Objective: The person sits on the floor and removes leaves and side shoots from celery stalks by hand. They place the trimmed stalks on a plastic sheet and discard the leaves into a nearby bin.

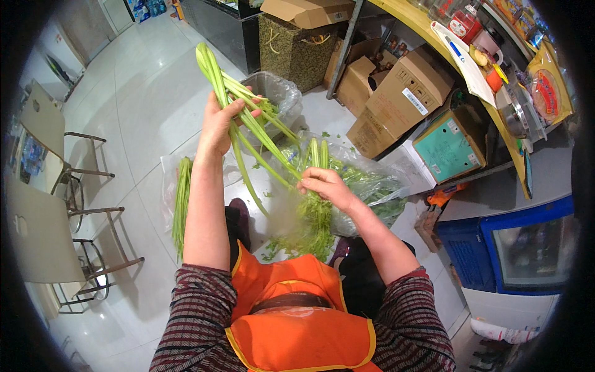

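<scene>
Several long green celery stalks (pixel 218 83) lie across my left hand (pixel 225 116), which grips them near their pale, wide ends. My right hand (pixel 325 186) pinches the thin end of one or more of these stalks at the lower right. Beneath my right hand a leafy bunch of celery (pixel 316 218) rests on the floor. Beside it, a clear plastic bag (pixel 376 190) holds more leafy greens. Bare stalks (pixel 182 204) lie on another plastic bag to the left of my left forearm. Behind my left hand stands a bin lined with clear plastic (pixel 283 97), with leaves in it.
Cardboard boxes (pixel 395 93) fill the space under a yellow-edged counter (pixel 504 125) at the right. A blue-framed cabinet (pixel 488 251) stands at the lower right. Chairs (pixel 42 223) stand at the left. Loose leaves are scattered on the tiled floor (pixel 153 93).
</scene>
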### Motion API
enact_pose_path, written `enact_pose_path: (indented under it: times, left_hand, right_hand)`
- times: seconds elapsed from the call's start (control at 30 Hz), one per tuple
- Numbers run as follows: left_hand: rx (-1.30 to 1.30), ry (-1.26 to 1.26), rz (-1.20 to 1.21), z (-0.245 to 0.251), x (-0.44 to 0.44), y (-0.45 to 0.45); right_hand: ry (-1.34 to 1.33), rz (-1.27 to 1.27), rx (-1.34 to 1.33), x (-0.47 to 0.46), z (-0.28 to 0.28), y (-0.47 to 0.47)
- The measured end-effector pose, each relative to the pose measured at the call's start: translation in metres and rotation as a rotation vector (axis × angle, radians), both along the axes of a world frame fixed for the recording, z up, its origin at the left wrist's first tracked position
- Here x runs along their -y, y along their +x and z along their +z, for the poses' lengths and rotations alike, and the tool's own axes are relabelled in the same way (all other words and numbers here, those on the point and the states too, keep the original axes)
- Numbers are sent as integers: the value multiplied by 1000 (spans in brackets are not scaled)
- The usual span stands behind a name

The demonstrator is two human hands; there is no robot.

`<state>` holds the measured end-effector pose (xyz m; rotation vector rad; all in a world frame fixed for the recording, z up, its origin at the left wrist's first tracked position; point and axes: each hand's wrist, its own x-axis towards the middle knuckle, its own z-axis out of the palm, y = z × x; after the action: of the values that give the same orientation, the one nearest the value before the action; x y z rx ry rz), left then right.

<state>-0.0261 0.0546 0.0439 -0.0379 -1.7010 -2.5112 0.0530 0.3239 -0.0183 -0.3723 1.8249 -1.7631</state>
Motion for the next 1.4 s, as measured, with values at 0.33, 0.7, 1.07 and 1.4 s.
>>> enact_pose_path:
  times: [0.33, 0.7, 1.07, 1.4]
  left_hand:
    - [-5, -257, 199, 0, 27, -2]
    - [38, -214, 302, -3, 34, -4]
    - [47, -161, 389, -1, 36, -4]
    - [90, -185, 411, -5, 45, -9]
  right_hand:
    - [-20, 2, 153, -30, 6, 0]
    - [305, 147, -249, -32, 4, -2]
    - [510, -69, -703, -22, -4, 8]
    - [164, 54, -206, -27, -5, 9]
